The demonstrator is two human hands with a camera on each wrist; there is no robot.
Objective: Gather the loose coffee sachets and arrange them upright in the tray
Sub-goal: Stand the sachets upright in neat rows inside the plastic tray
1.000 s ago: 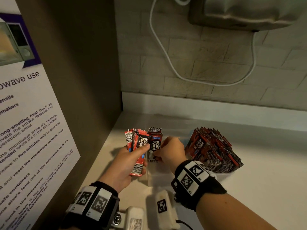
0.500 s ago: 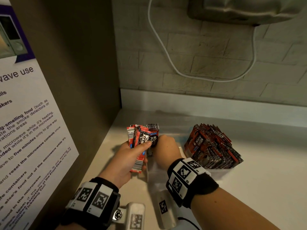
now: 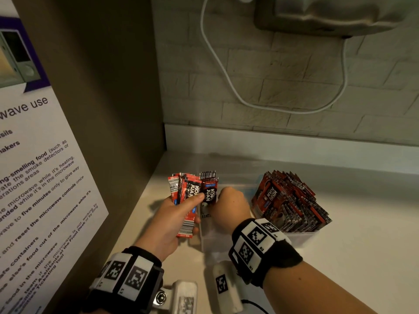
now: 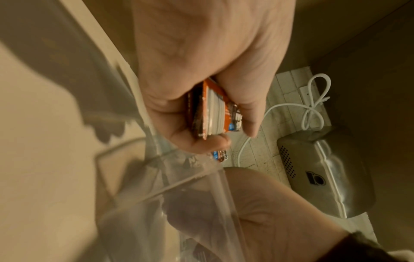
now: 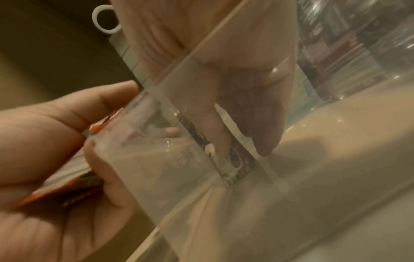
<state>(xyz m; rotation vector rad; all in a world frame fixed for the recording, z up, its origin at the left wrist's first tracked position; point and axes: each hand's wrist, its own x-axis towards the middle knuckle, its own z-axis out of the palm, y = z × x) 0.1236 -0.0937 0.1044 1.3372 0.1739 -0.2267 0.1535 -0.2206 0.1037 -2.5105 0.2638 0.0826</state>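
- The counter [image 3: 340, 257] you worked at was pale, smooth and matte, set in a corner against a wall of rough brick-shaped tiles.
- The tray [image 3: 301, 237] stood on it, a clear hard plastic box with straight walls; its right part was packed with a leaning row of sachets [image 3: 292, 205], glossy red and black foil with barcode strips.
- Left of that row, in the tray's bare part, your right hand [image 3: 231, 206] had reached down inside the walls, fingers curled, pinching a single sachet [image 3: 208, 196] that stood upright with its lower edge at the tray floor.
- Just left of the tray, outside its wall, your left hand [image 3: 172, 220] gripped a loose bunch of sachets [image 3: 184, 191], thumb pressed across their fronts, tops fanned upward; the bunch touched or nearly touched the single sachet, I could not tell which.
- The sachets were flat, narrow rectangles with crimped ends.
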